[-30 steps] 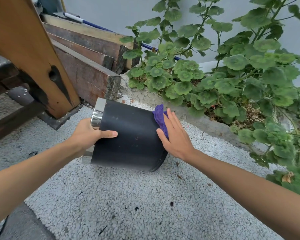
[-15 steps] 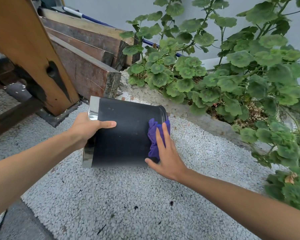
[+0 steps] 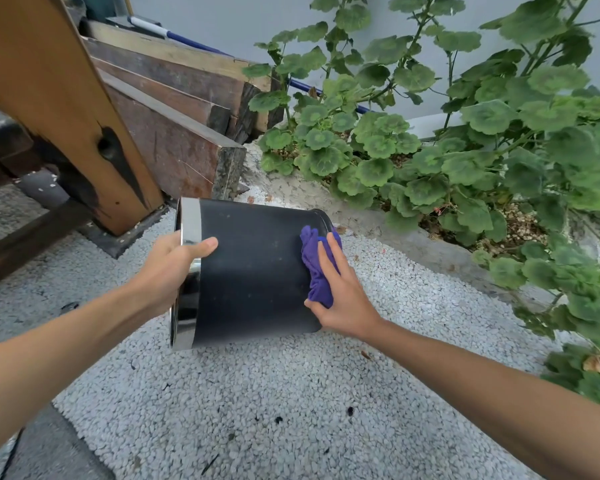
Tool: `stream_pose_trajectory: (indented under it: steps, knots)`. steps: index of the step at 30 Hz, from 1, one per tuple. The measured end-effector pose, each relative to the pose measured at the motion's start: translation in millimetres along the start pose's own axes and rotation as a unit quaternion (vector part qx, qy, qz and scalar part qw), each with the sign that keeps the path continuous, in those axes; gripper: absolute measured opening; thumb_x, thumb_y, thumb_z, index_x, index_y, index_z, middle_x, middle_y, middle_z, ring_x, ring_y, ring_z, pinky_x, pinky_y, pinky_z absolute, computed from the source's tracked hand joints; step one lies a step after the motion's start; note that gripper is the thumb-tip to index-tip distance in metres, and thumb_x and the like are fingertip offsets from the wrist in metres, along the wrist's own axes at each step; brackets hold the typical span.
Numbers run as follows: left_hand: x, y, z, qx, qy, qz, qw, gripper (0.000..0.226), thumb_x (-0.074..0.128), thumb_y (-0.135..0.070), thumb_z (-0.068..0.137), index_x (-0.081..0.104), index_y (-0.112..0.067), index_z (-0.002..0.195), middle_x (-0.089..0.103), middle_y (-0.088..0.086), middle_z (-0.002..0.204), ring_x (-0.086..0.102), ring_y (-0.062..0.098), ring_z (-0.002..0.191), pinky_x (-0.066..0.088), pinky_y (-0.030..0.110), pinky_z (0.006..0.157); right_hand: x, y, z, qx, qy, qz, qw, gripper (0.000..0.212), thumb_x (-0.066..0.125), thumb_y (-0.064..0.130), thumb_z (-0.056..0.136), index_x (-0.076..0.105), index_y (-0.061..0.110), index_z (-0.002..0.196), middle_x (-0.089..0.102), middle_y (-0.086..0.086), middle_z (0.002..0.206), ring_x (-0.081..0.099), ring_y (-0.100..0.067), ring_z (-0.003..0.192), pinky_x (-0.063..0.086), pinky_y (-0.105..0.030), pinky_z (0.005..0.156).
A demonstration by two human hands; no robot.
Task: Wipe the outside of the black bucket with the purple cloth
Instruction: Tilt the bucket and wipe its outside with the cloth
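The black bucket (image 3: pixel 253 271) lay on its side, held off the white gravel (image 3: pixel 257 410), its chrome rim (image 3: pixel 187 271) toward my left hand (image 3: pixel 172 263) and its base toward my right hand (image 3: pixel 340 292). I was in the middle of the wiping step, working the wall that faced up at me, near the base end. My left fingers were curled over the rim, thumb (image 3: pixel 205 244) lying across the black wall, gripping the bucket steady. Under my right fingers (image 3: pixel 326 258), which lay fairly straight and spread, the bunched purple cloth (image 3: pixel 314 268) was pressed flat against the wall, just short of the base edge; my thumb sat below the cloth on the bucket itself. Faint pale specks showed on the wall between my two hands. I judged the next move called for dragging the cloth toward my left thumb, then turning the bucket to reach the hidden side.
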State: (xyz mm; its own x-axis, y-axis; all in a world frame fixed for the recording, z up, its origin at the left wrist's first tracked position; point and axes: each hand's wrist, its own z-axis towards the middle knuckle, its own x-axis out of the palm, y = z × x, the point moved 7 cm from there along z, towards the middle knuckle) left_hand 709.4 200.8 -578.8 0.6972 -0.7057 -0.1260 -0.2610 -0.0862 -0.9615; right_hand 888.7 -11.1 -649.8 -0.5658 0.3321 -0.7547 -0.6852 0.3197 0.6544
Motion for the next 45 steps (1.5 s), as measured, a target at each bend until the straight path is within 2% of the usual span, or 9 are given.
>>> stream_pose_trajectory:
  steps: [5,8,12,15,19,24,32,39,45]
  knots:
    - [4,-61,9,-0.059,-0.003,-0.061,0.996,0.02,0.065,-0.024,0.094,0.075,-0.007,0.09,0.079,0.012,0.081,0.076,0.023,0.061,0.061,0.029,0.054,-44,17,30,0.048,0.005,0.154,0.987,0.072,0.062,0.01,0.085,0.046,0.017,0.155,0.026,0.003,0.17,0.025,-0.008,0.154,0.024,-0.027,0.124]
    - [8,-61,1,-0.082,0.038,-0.081,0.993,0.02,0.061,-0.025,0.093,0.071,-0.01,0.084,0.076,0.009,0.074,0.072,0.024,0.059,0.057,0.032,0.065,-50,16,39,0.101,0.046,0.151,0.982,0.053,0.059,0.008,0.085,0.065,0.012,0.137,0.05,-0.004,0.158,0.043,-0.019,0.146,0.033,-0.036,0.12]
    - [16,-43,-10,-0.105,0.075,-0.119,0.985,0.023,0.052,-0.015,0.091,0.071,-0.003,0.085,0.074,0.011,0.075,0.067,0.024,0.059,0.057,0.025,0.063,-39,-3,35,0.17,0.068,0.107,0.977,0.024,0.055,0.019,0.079,0.058,-0.002,0.089,0.068,-0.021,0.097,0.064,-0.039,0.1,0.038,-0.038,0.074]
    - [14,-28,-14,-0.109,0.068,-0.077,0.989,0.037,0.055,-0.009,0.083,0.065,0.004,0.115,0.07,0.019,0.102,0.059,0.031,0.084,0.046,0.039,0.091,-26,-14,29,0.175,0.082,0.096,0.977,0.01,0.054,0.021,0.08,0.055,0.011,0.077,0.071,-0.015,0.108,0.063,-0.04,0.108,0.034,-0.035,0.073]
    - [12,-8,-10,-0.136,0.077,-0.029,0.987,0.034,0.062,-0.007,0.085,0.067,-0.007,0.119,0.072,0.012,0.114,0.064,0.03,0.099,0.052,0.043,0.096,-21,-20,32,0.175,0.085,0.088,0.977,0.037,0.053,0.025,0.088,0.069,0.007,0.117,0.046,-0.002,0.16,0.047,-0.03,0.141,0.029,-0.026,0.096]
    - [-4,16,-6,-0.157,0.021,0.026,0.987,0.04,0.072,0.004,0.085,0.063,-0.009,0.122,0.078,0.019,0.108,0.078,0.029,0.081,0.063,0.031,0.057,-13,-10,42,0.169,0.112,0.067,0.977,0.035,0.04,0.041,0.082,0.062,0.019,0.096,0.063,-0.003,0.129,0.054,-0.03,0.121,0.036,-0.038,0.089]
    - [-27,29,-5,-0.22,-0.042,0.01,0.975,0.021,0.074,-0.002,0.082,0.071,-0.006,0.103,0.08,0.011,0.074,0.076,0.022,0.055,0.062,0.032,0.052,-5,12,40,0.107,0.12,0.03,0.986,0.054,0.045,0.029,0.1,0.046,0.03,0.153,0.028,-0.001,0.17,0.013,-0.013,0.159,0.015,-0.032,0.126]
    - [-19,20,-1,-0.271,-0.071,-0.003,0.96,0.02,0.077,-0.009,0.08,0.063,-0.016,0.094,0.068,0.003,0.088,0.06,0.017,0.076,0.043,0.034,0.086,-4,18,-7,0.067,0.037,0.016,0.997,0.063,0.046,0.046,0.102,0.027,0.038,0.161,0.01,0.01,0.173,0.016,-0.013,0.158,0.028,-0.042,0.123]
    - [17,-27,6,-0.147,-0.008,-0.131,0.98,0.021,0.052,-0.004,0.093,0.054,-0.009,0.073,0.064,0.0,0.053,0.06,0.008,0.049,0.047,0.017,0.05,-18,-9,0,0.121,-0.018,0.001,0.993,0.056,0.037,0.05,0.106,0.036,0.032,0.159,0.025,0.006,0.17,0.024,-0.015,0.156,0.024,-0.039,0.125]
